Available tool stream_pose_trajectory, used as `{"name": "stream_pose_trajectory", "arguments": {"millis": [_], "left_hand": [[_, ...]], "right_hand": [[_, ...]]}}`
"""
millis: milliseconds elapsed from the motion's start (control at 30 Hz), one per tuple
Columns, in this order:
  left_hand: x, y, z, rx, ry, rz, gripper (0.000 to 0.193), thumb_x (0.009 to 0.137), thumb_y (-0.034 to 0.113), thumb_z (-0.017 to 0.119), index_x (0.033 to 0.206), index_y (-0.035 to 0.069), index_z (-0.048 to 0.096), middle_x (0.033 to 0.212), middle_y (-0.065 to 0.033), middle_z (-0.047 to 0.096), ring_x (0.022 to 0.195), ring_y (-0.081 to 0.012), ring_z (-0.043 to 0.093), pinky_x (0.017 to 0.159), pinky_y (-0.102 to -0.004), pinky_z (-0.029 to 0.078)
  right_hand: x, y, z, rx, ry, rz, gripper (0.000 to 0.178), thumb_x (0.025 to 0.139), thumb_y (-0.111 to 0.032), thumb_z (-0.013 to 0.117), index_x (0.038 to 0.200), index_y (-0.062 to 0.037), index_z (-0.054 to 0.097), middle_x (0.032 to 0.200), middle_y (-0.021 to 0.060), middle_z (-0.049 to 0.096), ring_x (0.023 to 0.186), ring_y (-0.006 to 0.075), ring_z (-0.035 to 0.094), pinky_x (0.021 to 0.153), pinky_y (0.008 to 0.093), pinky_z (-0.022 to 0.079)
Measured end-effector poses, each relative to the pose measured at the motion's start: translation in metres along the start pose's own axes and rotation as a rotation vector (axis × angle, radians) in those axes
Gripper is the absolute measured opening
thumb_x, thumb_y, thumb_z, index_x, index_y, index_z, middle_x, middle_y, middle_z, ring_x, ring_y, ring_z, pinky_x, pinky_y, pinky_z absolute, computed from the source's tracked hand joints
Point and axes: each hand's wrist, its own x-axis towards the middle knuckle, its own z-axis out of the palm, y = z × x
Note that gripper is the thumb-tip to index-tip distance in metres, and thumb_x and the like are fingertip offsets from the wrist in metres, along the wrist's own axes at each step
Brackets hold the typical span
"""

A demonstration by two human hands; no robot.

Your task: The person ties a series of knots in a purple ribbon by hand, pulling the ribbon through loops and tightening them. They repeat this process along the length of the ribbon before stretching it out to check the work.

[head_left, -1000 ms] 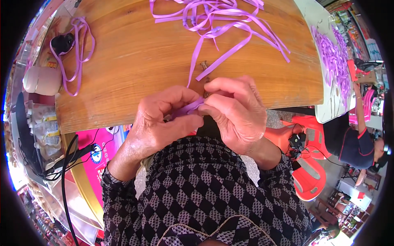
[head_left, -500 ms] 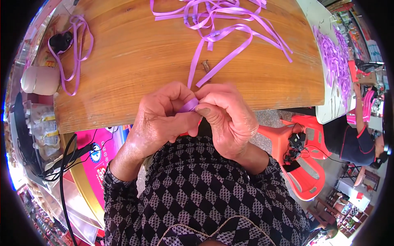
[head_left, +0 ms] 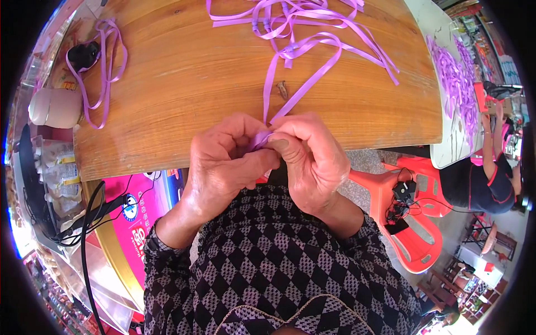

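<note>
Evidently pinching purple ribbon [head_left: 259, 140] between the fingertips of left hand [head_left: 219, 159] and right hand [head_left: 314, 157], by the near edge of the wooden table [head_left: 151, 145]; probably light, limp, slippery, best gripped flat across its width.

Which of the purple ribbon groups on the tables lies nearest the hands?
The loose pile on the wooden table: two strands run toward the left hand and right hand. The left loop and right bunch lie farther off.

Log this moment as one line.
left hand: pinching ribbon | right hand: pinching same ribbon | table: more ribbons lying loose
</note>
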Motion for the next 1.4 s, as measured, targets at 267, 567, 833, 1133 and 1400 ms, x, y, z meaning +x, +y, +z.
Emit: {"name": "stream_pose_trajectory", "arguments": {"millis": [267, 567, 833, 1133, 1400], "left_hand": [[0.002, -0.006, 0.002, -0.141, 0.134, 0.166, 0.027, 0.070, -0.008, 0.064, 0.094, -0.002, 0.053, 0.081, -0.0055, 0.060, 0.071, -0.0080, 0.058, 0.061, -0.0176, 0.046], [-0.001, -0.012, -0.007, 0.661, 0.151, 0.556, 0.022, 0.066, -0.003, 0.070, 0.085, 0.003, 0.062, 0.075, -0.0052, 0.060, 0.062, -0.0121, 0.057, 0.054, -0.0223, 0.044], [0.004, -0.016, -0.012, 0.972, 0.209, 0.938, 0.016, 0.069, 0.004, 0.069, 0.083, 0.002, 0.062, 0.069, -0.0081, 0.057, 0.055, -0.0201, 0.055, 0.047, -0.0276, 0.042], [-0.002, -0.023, -0.007, 0.513, 0.227, 0.566, 0.009, 0.077, 0.002, 0.063, 0.085, 0.000, 0.061, 0.070, -0.0077, 0.059, 0.060, -0.0149, 0.056, 0.052, -0.0270, 0.043], [-0.004, -0.013, -0.014, 0.976, 0.092, 0.645, 0.017, 0.069, -0.001, 0.064, 0.085, 0.003, 0.061, 0.064, -0.0090, 0.051, 0.057, -0.0250, 0.055, 0.050, -0.0301, 0.043]], "right_hand": [[-0.003, -0.003, -0.002, 0.185, 0.004, 0.217, 0.009, 0.083, -0.004, 0.059, 0.085, 0.0026, 0.053, 0.077, 0.0041, 0.056, 0.064, 0.0072, 0.050, 0.058, 0.0195, 0.042], [0.003, -0.011, -0.009, 0.372, -0.123, 0.460, 0.012, 0.085, -0.009, 0.058, 0.084, 0.0020, 0.053, 0.074, 0.0018, 0.055, 0.067, 0.0061, 0.050, 0.062, 0.0188, 0.042], [0.010, -0.014, -0.018, 0.682, -0.252, 0.746, 0.019, 0.083, -0.006, 0.060, 0.096, 0.0036, 0.051, 0.084, 0.0046, 0.056, 0.075, 0.0081, 0.053, 0.068, 0.0198, 0.044], [-0.002, -0.010, -0.013, 0.109, -0.227, 0.157, 0.027, 0.074, 0.003, 0.065, 0.099, 0.0025, 0.053, 0.080, 0.0050, 0.056, 0.067, 0.0094, 0.052, 0.061, 0.0211, 0.042], [-0.001, -0.006, -0.011, 0.065, -0.196, 0.057, 0.027, 0.069, 0.005, 0.066, 0.093, 0.0017, 0.055, 0.076, 0.0064, 0.056, 0.059, 0.0123, 0.051, 0.055, 0.0230, 0.041]]}}
